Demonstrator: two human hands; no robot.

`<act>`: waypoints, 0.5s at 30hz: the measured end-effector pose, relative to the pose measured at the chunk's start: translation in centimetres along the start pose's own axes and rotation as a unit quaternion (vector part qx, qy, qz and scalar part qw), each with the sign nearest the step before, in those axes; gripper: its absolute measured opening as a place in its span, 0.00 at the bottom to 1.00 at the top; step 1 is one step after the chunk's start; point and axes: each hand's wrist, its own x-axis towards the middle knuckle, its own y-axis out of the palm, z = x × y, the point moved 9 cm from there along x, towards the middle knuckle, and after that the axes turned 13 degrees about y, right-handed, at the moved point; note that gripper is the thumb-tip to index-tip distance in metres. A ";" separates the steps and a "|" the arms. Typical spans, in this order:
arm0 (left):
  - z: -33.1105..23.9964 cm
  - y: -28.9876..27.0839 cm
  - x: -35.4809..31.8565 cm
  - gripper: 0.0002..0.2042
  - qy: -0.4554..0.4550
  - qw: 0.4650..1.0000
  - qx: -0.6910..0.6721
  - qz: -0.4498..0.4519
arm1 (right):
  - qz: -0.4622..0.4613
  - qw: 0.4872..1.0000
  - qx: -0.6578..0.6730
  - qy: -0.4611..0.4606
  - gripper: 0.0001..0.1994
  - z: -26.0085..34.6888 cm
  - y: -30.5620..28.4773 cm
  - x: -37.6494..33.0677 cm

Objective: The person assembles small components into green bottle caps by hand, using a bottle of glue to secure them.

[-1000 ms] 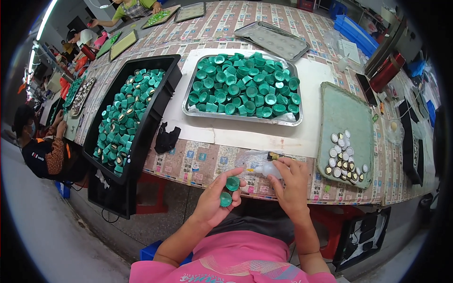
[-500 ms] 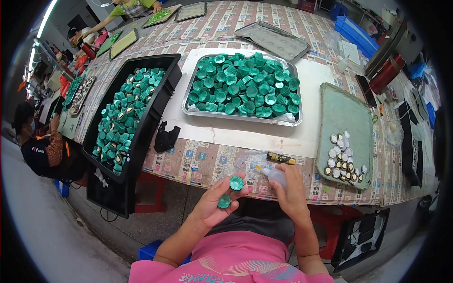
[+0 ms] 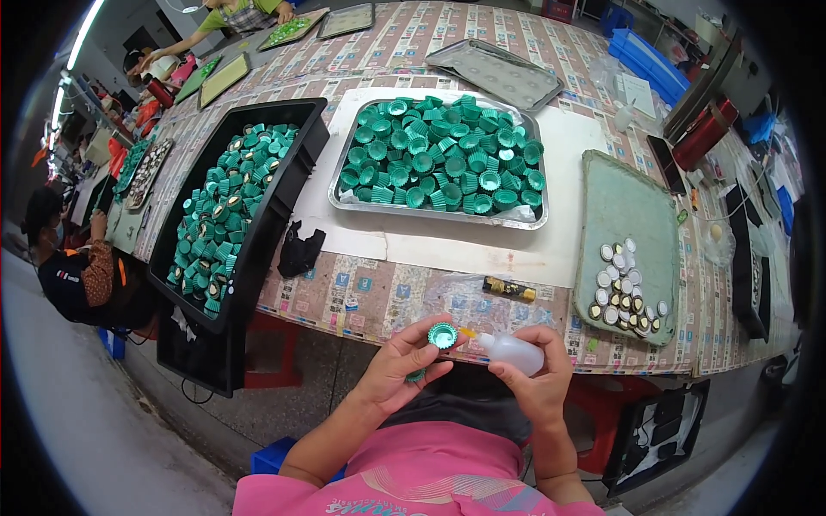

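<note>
My left hand (image 3: 383, 378) pinches a shiny green fluted cap (image 3: 442, 335), its hollow side showing. A second green fluted cap (image 3: 416, 376) sits lower in the same hand, partly hidden by the fingers. My right hand (image 3: 548, 383) is wrapped round a small translucent squeeze bottle (image 3: 519, 353). The bottle lies tipped sideways, its yellow nozzle (image 3: 467, 333) pointing left, close to the upper cap's rim. Beyond the hands, many similar green caps (image 3: 439, 159) are heaped in a metal tray (image 3: 439, 215).
At left stands a black bin (image 3: 274, 206) of green caps, some with pale discs inside. A pale green tray (image 3: 632, 193) at right carries round white and gold discs (image 3: 624, 297). A black-and-gold tube (image 3: 508, 289) and a black cloth (image 3: 301, 249) lie nearer. People work at far left.
My right hand has lifted the squeeze bottle off the table edge and brought its nozzle beside the upper cap. My left hand has shifted slightly right, and its lower cap is now more covered.
</note>
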 end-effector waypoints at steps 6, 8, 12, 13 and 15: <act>0.2 0.0 0.2 0.25 0.033 0.998 0.058 0.022 | -0.019 0.998 -0.014 -0.065 0.21 0.7 -0.1 -0.4; 0.2 -0.2 0.2 0.25 0.033 0.997 0.059 0.023 | -0.022 0.997 -0.030 -0.068 0.21 0.7 -0.1 -0.3; 0.3 -0.8 0.2 0.26 0.025 0.998 0.059 0.030 | -0.005 0.998 -0.042 -0.036 0.21 -0.3 0.5 -0.1; 0.3 -1.0 0.2 0.26 0.024 0.998 0.059 0.029 | -0.003 0.999 -0.034 -0.010 0.20 -0.7 0.7 0.0; 0.3 -1.2 0.3 0.26 0.019 0.997 0.066 0.030 | 0.000 1.000 -0.026 0.015 0.20 -1.3 0.8 0.2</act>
